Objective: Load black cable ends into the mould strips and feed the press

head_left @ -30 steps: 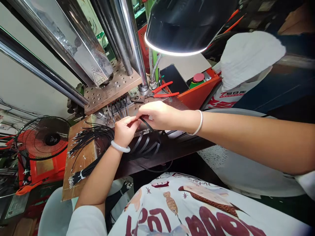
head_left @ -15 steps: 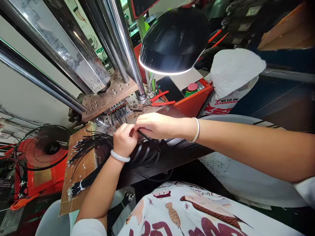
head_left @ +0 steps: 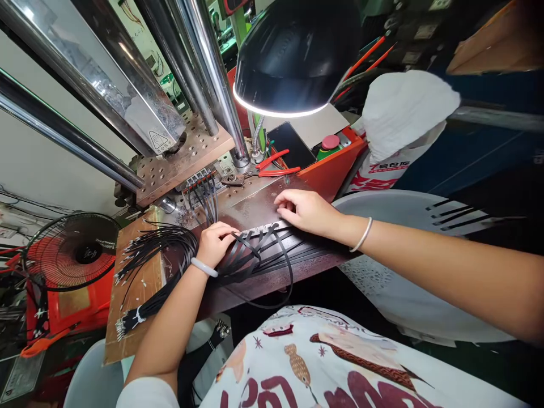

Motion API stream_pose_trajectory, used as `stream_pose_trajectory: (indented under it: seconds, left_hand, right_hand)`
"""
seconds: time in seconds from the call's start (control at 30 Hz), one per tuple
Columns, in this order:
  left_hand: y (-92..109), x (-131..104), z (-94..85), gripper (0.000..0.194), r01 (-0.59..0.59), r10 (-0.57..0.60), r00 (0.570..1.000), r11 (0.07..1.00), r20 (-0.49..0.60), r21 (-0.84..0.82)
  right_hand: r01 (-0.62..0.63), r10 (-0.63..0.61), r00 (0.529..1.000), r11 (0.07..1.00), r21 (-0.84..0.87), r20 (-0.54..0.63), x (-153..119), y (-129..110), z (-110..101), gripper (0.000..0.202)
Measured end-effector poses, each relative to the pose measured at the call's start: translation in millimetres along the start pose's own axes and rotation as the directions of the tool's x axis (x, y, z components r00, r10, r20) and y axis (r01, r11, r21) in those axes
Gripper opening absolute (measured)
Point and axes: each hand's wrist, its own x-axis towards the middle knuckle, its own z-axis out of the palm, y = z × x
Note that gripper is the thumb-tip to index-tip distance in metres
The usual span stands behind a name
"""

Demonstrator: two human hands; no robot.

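My left hand [head_left: 215, 245] is closed, its thumb and fingertips pinched on a black cable [head_left: 250, 247] at the left end of a pale slotted bar [head_left: 264, 229]. Several flat black cables cross over this bar and loop toward me on the metal worktable [head_left: 250, 207]. Just past the bar's right end is my right hand [head_left: 306, 209], its thumb and index finger apart with nothing seen between them. Farther back, several cables [head_left: 206, 198] run out of a fixture [head_left: 199, 178] beneath the press plate [head_left: 191, 153].
Bundled black cables [head_left: 165, 243] lie on a brown board [head_left: 114, 334] at left, near a fan [head_left: 87, 252]. A lit lamp [head_left: 293, 62] hangs above red-handled pliers [head_left: 278, 171], a phone [head_left: 293, 144] and a red button [head_left: 330, 141]. A pale tub [head_left: 382, 283] stands at right.
My right hand has moved right, away from my left hand, and its fingers have parted. The slotted bar and looped cables now show between the hands. The view has shifted slightly.
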Motion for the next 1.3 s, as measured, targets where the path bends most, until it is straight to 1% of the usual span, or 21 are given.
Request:
stream_pose_trajectory:
  seconds: [0.13, 0.3, 0.4, 0.47, 0.53, 0.57, 0.6, 0.63, 0.67, 0.7, 0.73, 0.77, 0.8, 0.83, 0.87, 0.9, 0.93, 1.0, 1.1, 1.2, 1.3]
  left_hand:
    - [-3, 1, 6.0, 0.011, -0.002, 0.002, 1.000, 0.999, -0.003, 0.041]
    - [10, 1, -0.3, 0.009, -0.046, 0.048, 0.999, 0.985, -0.009, 0.166]
    - [17, 0, -6.6, 0.009, 0.051, -0.036, 0.985, 0.995, -0.169, 0.086]
    - [22, -1, -12.5, 0.009, 0.081, -0.086, 0.937, 0.996, -0.339, -0.029]
    - [30, -2, -22.2, 0.009, -0.004, -0.001, 0.879, 1.000, -0.477, -0.009]
    - [36, -3, -28.9, 0.008, -0.065, 0.104, 0.834, 0.994, -0.541, 0.091]
    - [42, -3, -36.7, 0.007, -0.103, 0.225, 0.754, 0.968, -0.618, 0.227]
    - [50, -3, -44.9, 0.006, -0.103, 0.339, 0.625, 0.929, -0.703, 0.356]
    - [58, -3, -52.5, 0.008, -0.077, 0.419, 0.462, 0.897, -0.781, 0.435]
    - [66, -4, -58.4, 0.012, -0.052, 0.445, 0.299, 0.891, -0.844, 0.452]
    - [72, -4, -61.6, 0.017, -0.047, 0.412, 0.210, 0.910, -0.887, 0.412]
    - [75, -5, -61.1, 0.020, -0.066, 0.348, 0.243, 0.937, -0.905, 0.343]
    - [76, -6, -56.7, 0.020, -0.090, 0.273, 0.396, 0.962, -0.877, 0.259]
    - [73, -8, -48.9, 0.018, -0.091, 0.196, 0.610, 0.980, -0.767, 0.177]
    - [68, -9, -38.5, 0.014, -0.062, 0.119, 0.799, 0.991, -0.589, 0.116]
    - [60, -10, -27.0, 0.012, -0.025, 0.056, 0.917, 0.996, -0.396, 0.084]
    - [50, -11, -15.6, 0.011, 0.000, 0.017, 0.971, 0.997, -0.237, 0.071]
    - [32, -11, 2.3, 0.011, 0.001, 0.005, 0.997, 0.997, -0.074, 0.078]
    - [19, -9, 12.1, 0.013, -0.024, 0.026, 1.000, 0.993, -0.013, 0.113]
    - [25, -7, 9.3, 0.015, -0.050, 0.047, 0.999, 0.974, 0.019, 0.223]
    - [38, -6, 7.4, 0.018, -0.090, 0.036, 0.992, 0.875, 0.120, 0.475]
  right_hand:
    - [0.088, -0.087, 0.989, 0.996, -0.002, 0.120, -8, -2, 1, 0.014]
    - [0.280, -0.243, 0.932, 0.953, -0.112, 0.269, -9, -2, -3, 0.020]
    - [0.355, -0.281, 0.909, 0.908, -0.221, 0.306, -10, -4, -4, 0.021]
    - [0.379, -0.290, 0.906, 0.881, -0.284, 0.308, -9, -5, -5, 0.022]
    - [0.387, -0.293, 0.906, 0.866, -0.317, 0.305, -8, -5, -7, 0.022]
    - [0.388, -0.292, 0.906, 0.863, -0.323, 0.307, -7, -4, -7, 0.022]
    - [0.389, -0.292, 0.905, 0.861, -0.326, 0.309, -6, -4, -8, 0.022]
    - [0.390, -0.291, 0.905, 0.861, -0.328, 0.311, -6, -3, -8, 0.023]
    - [0.391, -0.291, 0.904, 0.860, -0.327, 0.313, -6, -2, -8, 0.023]
    - [0.392, -0.293, 0.903, 0.861, -0.325, 0.314, -5, -1, -8, 0.023]
    - [0.394, -0.295, 0.902, 0.861, -0.322, 0.315, -5, 0, -8, 0.024]
    - [0.394, -0.297, 0.902, 0.862, -0.318, 0.313, -5, 1, -8, 0.024]
    - [0.394, -0.299, 0.903, 0.863, -0.316, 0.309, -5, 2, -7, 0.024]
    - [0.394, -0.300, 0.904, 0.863, -0.315, 0.305, -5, 3, -6, 0.024]
    - [0.393, -0.301, 0.905, 0.863, -0.317, 0.301, -6, 4, -5, 0.024]
    - [0.391, -0.301, 0.906, 0.863, -0.319, 0.296, -6, 5, -5, 0.024]
    - [0.390, -0.301, 0.908, 0.863, -0.321, 0.293, -6, 5, -4, 0.024]
    - [0.389, -0.301, 0.908, 0.864, -0.320, 0.290, -7, 6, -3, 0.025]
    - [0.385, -0.302, 0.910, 0.868, -0.313, 0.284, -8, 5, -4, 0.026]
    - [0.378, -0.299, 0.914, 0.873, -0.307, 0.275, -9, 6, -4, 0.026]
    - [0.381, -0.304, 0.913, 0.874, -0.303, 0.271, -9, 7, -3, 0.027]
